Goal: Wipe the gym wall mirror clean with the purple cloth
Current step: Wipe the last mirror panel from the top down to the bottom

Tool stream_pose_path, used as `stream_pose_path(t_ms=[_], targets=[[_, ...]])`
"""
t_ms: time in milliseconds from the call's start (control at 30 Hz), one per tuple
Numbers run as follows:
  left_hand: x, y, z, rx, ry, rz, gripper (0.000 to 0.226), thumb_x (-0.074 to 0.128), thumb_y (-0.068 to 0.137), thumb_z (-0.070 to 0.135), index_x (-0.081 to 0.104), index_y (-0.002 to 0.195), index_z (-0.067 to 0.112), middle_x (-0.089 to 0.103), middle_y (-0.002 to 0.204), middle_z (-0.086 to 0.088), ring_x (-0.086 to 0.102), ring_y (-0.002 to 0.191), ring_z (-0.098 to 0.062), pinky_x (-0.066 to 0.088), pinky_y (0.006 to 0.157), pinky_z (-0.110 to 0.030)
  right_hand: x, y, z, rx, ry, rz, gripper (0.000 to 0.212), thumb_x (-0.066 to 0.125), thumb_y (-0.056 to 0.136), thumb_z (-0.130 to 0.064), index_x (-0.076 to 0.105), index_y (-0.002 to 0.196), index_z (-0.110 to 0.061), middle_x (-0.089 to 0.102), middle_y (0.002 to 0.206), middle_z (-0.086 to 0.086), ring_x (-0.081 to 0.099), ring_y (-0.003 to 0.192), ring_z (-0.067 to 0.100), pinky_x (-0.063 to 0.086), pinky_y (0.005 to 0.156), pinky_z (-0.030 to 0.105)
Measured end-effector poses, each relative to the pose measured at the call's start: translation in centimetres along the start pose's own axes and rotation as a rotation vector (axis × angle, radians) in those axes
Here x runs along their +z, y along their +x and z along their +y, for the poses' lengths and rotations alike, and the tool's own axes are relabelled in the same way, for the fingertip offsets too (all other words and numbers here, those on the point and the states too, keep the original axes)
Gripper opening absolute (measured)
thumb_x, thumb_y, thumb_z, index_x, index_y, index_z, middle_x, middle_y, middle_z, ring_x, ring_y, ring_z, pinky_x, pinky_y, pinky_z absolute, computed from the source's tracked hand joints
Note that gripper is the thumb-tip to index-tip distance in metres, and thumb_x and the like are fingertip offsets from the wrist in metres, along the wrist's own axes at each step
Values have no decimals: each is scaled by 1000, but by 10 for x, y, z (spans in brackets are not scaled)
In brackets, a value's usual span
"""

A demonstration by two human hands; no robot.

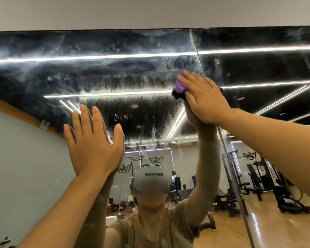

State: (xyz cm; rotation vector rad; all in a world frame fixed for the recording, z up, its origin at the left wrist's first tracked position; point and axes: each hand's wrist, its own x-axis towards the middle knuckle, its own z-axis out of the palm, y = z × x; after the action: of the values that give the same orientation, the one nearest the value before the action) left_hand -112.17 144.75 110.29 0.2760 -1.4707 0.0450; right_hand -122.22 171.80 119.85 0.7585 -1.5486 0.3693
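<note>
Two hands are raised flat against the mirror (115, 72), near its top edge. The glass there is clouded with grey-white smears and streaky wipe marks, thickest across the upper band, where they blur the reflected strip lights; lower down it is clearer and reflects gym machines and the person. A vertical seam (197, 49) between mirror panels runs just right of the cloth.

The cloth (180, 87) is bright purple, bunched into a wad with a dark lower edge. It lies on the glass high up, beside the seam, mostly covered by the right hand (202, 99).

That hand presses the cloth to the mirror with fingers straight and close together, pointing up and left, arm reaching in from the right. The left hand (95, 145), lower and well to the left, holds nothing: palm on the glass, fingers extended and slightly spread, thumb out.
</note>
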Motion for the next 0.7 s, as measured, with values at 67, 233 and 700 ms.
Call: stream_pose_path(t_ms=[67,233,700], targets=[[0,-1,0,-2,-5,1,87,8,92,66,14,162,15,5,170,-9,-2,156,-26,-4,126,-46,3,17,-5,96,1,33,55,25,107,-32,22,161,-25,13,170,-5,9,156,15,-1,124,33],[0,-2,-1,6,-9,12,87,9,92,66,14,162,14,6,169,-10,0,156,-27,-3,125,-46,12,-12,-25,148,52,121,61,23,101,-34,27,160,-20,19,169,-2,12,156,16,0,125,34],[-1,-3,-5,21,3,-5,83,14,96,62,15,161,10,6,169,-15,1,156,-31,-3,125,-48,45,-166,-51,91,35,103,57,30,103,-37,26,159,-25,21,168,-1,14,156,17,4,126,41]])
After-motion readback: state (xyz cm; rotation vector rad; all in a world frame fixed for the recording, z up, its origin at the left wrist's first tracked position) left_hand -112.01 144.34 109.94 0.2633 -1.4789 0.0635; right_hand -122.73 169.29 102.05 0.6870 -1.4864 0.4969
